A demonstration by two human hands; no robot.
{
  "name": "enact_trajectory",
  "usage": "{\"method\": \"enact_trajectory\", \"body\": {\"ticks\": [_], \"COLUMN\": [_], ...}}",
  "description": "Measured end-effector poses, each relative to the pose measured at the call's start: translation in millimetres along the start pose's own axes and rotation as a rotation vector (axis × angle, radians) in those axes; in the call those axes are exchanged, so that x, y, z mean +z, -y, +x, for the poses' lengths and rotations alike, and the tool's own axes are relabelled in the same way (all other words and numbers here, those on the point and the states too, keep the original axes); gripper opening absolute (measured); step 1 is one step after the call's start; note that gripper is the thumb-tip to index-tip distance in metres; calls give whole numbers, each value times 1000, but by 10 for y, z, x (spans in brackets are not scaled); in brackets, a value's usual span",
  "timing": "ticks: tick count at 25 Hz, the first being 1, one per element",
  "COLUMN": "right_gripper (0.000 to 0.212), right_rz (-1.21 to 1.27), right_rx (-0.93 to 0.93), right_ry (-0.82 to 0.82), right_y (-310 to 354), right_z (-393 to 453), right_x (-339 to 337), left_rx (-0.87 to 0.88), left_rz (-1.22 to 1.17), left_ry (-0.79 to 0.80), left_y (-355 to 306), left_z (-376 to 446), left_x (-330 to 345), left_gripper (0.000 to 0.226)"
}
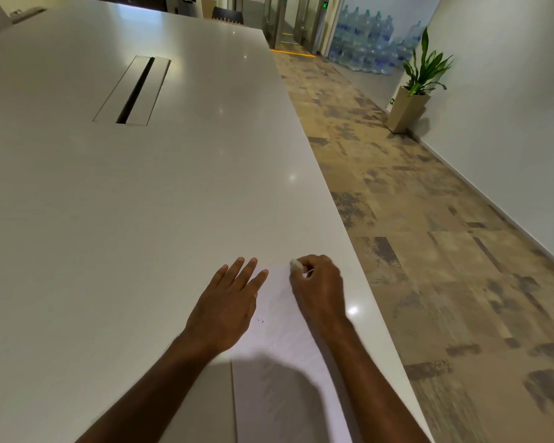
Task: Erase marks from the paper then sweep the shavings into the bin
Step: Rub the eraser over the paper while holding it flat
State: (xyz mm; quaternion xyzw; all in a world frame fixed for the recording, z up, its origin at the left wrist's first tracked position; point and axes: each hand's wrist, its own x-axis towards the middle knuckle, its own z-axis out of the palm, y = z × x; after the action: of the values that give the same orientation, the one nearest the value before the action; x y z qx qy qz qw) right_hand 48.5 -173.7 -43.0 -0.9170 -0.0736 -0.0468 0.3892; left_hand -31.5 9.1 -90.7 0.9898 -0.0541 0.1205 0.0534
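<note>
One long white desk (141, 193) fills the left and middle of the view, its right edge running diagonally down to the lower right. Set into its top, well away from the hands, is one cable hatch (132, 90) with a dark slot down its middle. To the right of the desk lies mottled brown floor (429, 238), and along the white wall stands one potted plant (421, 81) in a tapered beige planter. A stack of blue water bottles (370, 43) is piled beyond it; they overlap too much to count.

One sheet of paper (282, 353) lies flat on the desk near its right edge, close to the person, partly shaded by a dark shadow at its near end. A few faint marks show on it, among them two small dark specks just right of the left hand.

Two bare hands reach in from the bottom. The left hand (227, 305) lies palm down, fingers (237, 273) straight and slightly spread, resting across the left edge of the paper with the fingertips towards its far corner. The right hand (317, 282) is curled into a loose fist at the far right part of the sheet, its fingers (304, 266) pinching one small white eraser (295, 264), only the tip of which shows at the front of the fist, down against the far end of the paper.
</note>
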Motion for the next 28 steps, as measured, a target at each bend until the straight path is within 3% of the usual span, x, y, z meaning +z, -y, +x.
{"method": "enact_trajectory", "body": {"ticks": [3,6,10,14,17,21,25,28], "right_gripper": [21,28,24,28,19,26,16,25], "right_rz": [6,33,1,-22,-35,-5,-8,-10], "right_rx": [-125,0,-117,2,-160,18,-167,12], "right_ry": [138,-7,120,-26,175,-34,202,-12], "right_y": [87,22,82,2,50,-117,40,-56], "right_z": [-210,-15,-185,-26,-351,-76,-431,-61], "right_x": [107,65,128,-6,93,-68,39,-74], "left_rx": [6,14,-3,7,2,12,8,7], "left_rz": [0,-4,-20,-19,-19,-14,-37,-28], "left_ry": [-29,-5,1,-4,-1,2,10,13], "left_y": [1,1,7,1,8,2,16,11], "left_z": [4,-4,-4,-8,-10,-15,-17,-15], "left_x": [1,8,-7,-5,2,-15,-12,-10], "left_gripper": [48,51,54,55,54,54,54,54]}}
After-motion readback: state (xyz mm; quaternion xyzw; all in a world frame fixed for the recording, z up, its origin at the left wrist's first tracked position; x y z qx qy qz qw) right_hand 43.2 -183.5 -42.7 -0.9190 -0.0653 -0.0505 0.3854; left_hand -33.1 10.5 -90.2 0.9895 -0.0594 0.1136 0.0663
